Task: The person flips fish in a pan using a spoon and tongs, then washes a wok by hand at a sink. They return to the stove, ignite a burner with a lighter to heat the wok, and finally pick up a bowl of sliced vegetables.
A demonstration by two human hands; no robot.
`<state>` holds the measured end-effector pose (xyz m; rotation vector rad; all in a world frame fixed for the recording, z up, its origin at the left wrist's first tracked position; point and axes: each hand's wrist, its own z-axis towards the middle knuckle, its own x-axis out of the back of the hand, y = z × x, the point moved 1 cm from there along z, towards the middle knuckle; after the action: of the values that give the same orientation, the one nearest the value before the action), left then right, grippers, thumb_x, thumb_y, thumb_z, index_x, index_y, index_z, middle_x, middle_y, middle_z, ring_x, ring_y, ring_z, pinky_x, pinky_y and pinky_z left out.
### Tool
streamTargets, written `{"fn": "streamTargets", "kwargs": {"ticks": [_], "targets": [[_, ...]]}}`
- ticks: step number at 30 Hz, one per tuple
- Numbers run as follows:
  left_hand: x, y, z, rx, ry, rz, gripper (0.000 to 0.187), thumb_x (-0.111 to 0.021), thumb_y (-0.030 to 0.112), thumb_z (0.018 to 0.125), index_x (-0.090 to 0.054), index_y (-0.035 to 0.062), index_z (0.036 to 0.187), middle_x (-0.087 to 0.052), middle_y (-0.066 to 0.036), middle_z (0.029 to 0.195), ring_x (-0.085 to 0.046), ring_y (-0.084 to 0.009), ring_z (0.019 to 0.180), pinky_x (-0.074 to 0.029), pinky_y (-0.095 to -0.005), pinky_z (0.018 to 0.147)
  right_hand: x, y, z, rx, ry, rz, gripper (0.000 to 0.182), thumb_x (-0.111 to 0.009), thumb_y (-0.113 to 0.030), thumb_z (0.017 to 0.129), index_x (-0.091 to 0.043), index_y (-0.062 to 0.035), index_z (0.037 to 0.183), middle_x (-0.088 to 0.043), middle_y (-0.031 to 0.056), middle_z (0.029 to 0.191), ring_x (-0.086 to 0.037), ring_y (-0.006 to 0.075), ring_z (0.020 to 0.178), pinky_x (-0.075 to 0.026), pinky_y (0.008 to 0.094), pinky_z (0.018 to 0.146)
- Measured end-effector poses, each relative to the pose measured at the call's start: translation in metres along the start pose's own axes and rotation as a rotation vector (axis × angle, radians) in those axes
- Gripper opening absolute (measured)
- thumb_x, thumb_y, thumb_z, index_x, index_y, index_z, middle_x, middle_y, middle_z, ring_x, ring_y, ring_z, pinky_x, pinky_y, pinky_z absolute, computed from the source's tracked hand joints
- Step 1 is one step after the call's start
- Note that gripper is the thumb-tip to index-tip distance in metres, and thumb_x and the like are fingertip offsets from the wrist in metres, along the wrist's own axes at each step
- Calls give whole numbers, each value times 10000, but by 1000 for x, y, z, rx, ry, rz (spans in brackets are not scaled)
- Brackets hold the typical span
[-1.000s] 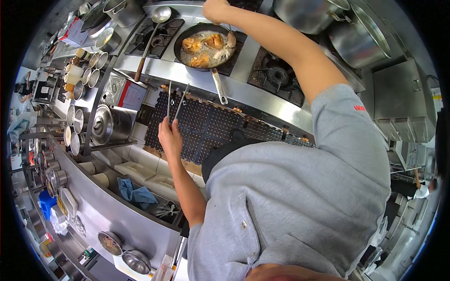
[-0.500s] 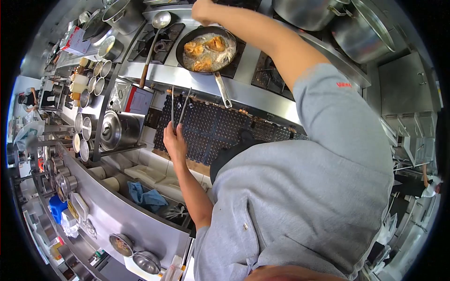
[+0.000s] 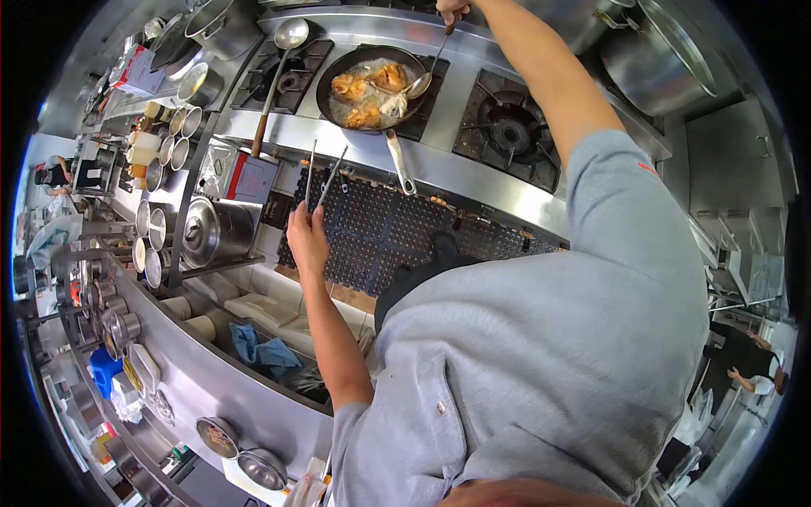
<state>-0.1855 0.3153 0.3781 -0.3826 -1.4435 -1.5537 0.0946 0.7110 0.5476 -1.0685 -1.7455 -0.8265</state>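
My left hand (image 3: pixel 307 241) is closed around a pair of metal tongs (image 3: pixel 310 173), whose two tips stand apart in front of the stove edge. My right hand (image 3: pixel 454 9), at the top of the view, grips the dark handle of a metal spoon (image 3: pixel 419 85). The spoon's bowl dips into the right side of a black frying pan (image 3: pixel 324 91) on a burner. Golden-brown pieces of food (image 3: pixel 389 78) lie in bubbling, pale liquid there. The pan's metal handle (image 3: pixel 400 162) points toward me over the stove's front edge, held by neither hand.
Left of the pan, a long-handled ladle (image 3: pixel 291 34) rests across another burner. To the right is a bare burner (image 3: pixel 511 128), with a large pot (image 3: pixel 661 59) beyond. A lidded pot (image 3: pixel 203 235) and several small pots stand left. One person (image 3: pixel 756 372) is far right, another (image 3: pixel 56 175) far left.
My right hand has moved right, and the spoon now shows with its bowl in the pan. The right burner is uncovered. My left hand, with the tongs, has shifted slightly left and up.
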Motion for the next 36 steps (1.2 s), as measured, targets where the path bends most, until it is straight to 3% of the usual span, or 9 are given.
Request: {"fn": "streamTargets", "kwargs": {"ticks": [3,5,8,14,16,21,23,30,36], "targets": [[-11,4,23,-80,-29,67,347,-571,196,886,-544,-56,1122,-558,-190,874,-565,-342,751,-447,-407,674,-9,28,4,10,-15,91,281,-762,-226,605,-698,-9,773,-668,130,737,-641,250,665,-499,368,586],[-21,14,45,-59,-91,70,333,-565,195,884,-548,-51,1108,-566,-204,913,-578,-365,806,-457,-426,698,-9,26,-18,-16,33,74,296,-763,-237,601,-700,-13,783,-674,129,757,-647,257,688,-502,375,604],[-42,27,78,-196,-119,186,332,-567,225,876,-557,-30,1088,-577,-211,966,-582,-388,874,-470,-445,733,-11,15,-29,0,95,10,310,-756,-250,598,-702,-18,797,-681,130,792,-656,263,728,-508,382,631],[-91,74,129,-113,-359,312,345,-566,287,853,-591,5,1051,-598,-219,1028,-588,-404,931,-477,-466,791,-5,1,-25,76,125,-81,288,-731,-235,594,-702,-26,791,-680,136,807,-664,263,758,-512,377,633],[-112,83,145,-6,-483,331,374,-585,314,822,-615,-5,1016,-616,-237,1012,-581,-415,959,-469,-471,818,-1,-1,-29,58,126,-66,283,-728,-231,589,-703,-31,788,-681,132,804,-665,260,757,-512,376,630],[-135,118,158,74,-503,319,397,-560,331,818,-632,-12,1005,-611,-255,1049,-580,-406,1006,-464,-459,862,-1,-1,-29,49,149,-121,274,-723,-230,570,-709,-56,781,-684,115,795,-665,259,777,-512,374,648],[-136,132,158,50,-529,347,330,-491,198,789,-650,-2,997,-616,-251,1051,-594,-391,1002,-474,-432,863,-4,1,-29,40,148,-107,272,-722,-227,574,-711,-63,790,-685,113,806,-665,257,790,-512,378,660],[-148,141,168,88,-468,312,347,-489,194,777,-645,-33,988,-614,-263,1048,-596,-392,1003,-474,-421,874,-6,7,-30,56,146,-110,286,-726,-231,579,-716,-83,824,-690,96,853,-662,252,836,-513,384,684],[-174,146,165,43,-448,381,276,-562,166,766,-661,-8,955,-627,-242,1033,-611,-364,993,-492,-413,851,-6,7,-32,65,202,-93,293,-732,-228,575,-718,-92,834,-688,102,881,-658,261,863,-517,393,688]]}}
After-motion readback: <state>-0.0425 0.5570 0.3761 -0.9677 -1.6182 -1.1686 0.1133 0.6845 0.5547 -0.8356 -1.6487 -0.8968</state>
